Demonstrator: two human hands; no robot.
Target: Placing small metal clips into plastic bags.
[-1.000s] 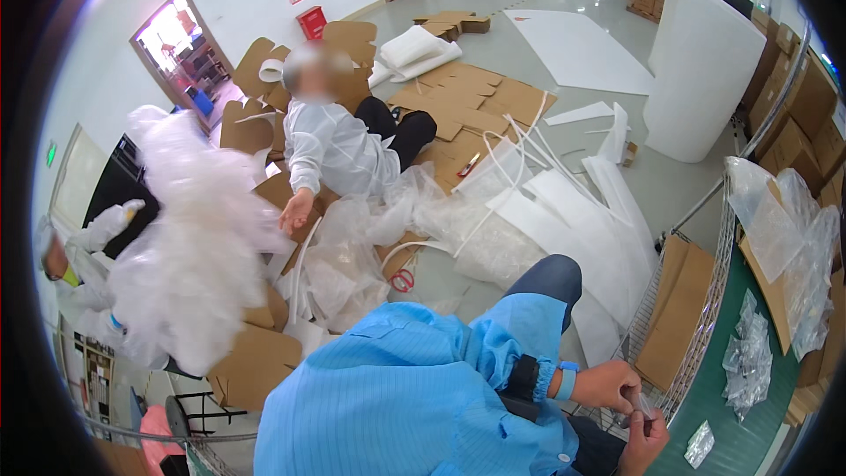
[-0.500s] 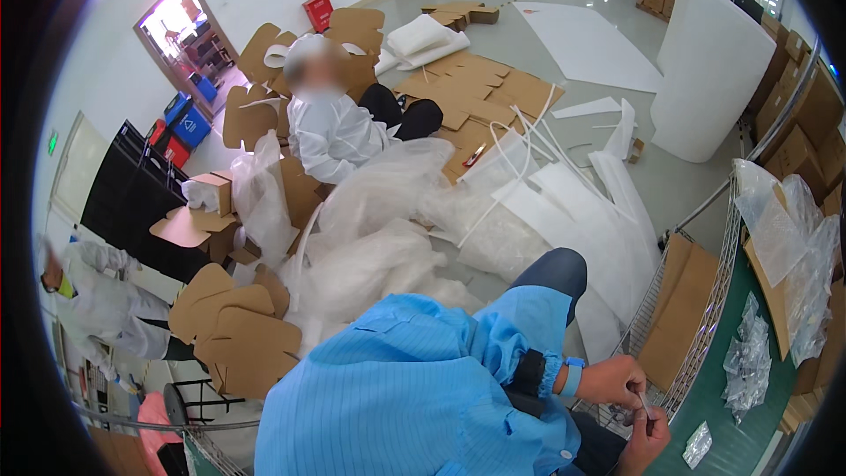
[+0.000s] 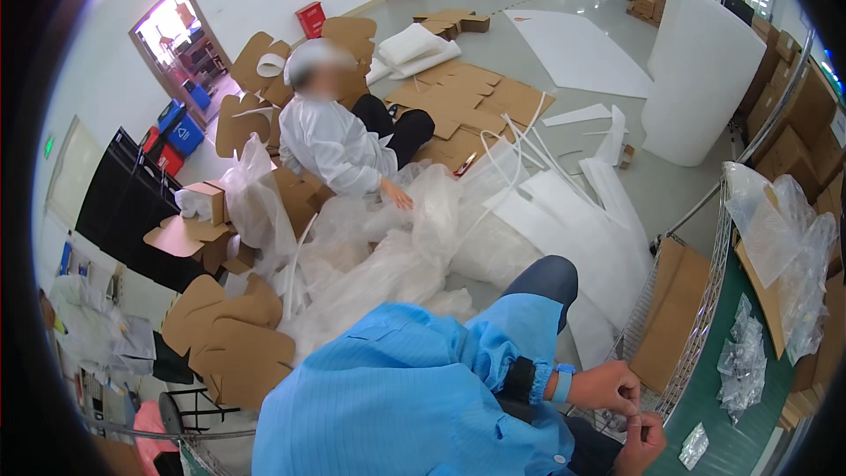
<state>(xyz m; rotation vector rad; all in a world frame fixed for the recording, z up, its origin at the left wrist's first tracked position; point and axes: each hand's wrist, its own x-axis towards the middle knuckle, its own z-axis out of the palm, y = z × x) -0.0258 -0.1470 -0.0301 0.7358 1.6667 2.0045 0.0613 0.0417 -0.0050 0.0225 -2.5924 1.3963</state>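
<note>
Now mid-fiddle: left hand [image 3: 614,386] and right hand [image 3: 641,441] pinched together on something too small to tell, beside green surface [image 3: 731,414]. Next likely needs fine fingertip pull.

light blue smock [image 3: 397,397] | black cuff [image 3: 518,379] | blue wristband [image 3: 561,382] | dark blue trousers [image 3: 546,278] | bare hands

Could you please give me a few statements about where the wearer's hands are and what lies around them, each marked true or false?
1. The left hand and right hand are close together beside the green table. True.
2. The hands hold a red box. False: whatever they pinch is too small to make out.
3. Clear plastic bags lie on the green table. True.
4. A person in white stands at the table. False: that person sits on the floor among cardboard.
</note>
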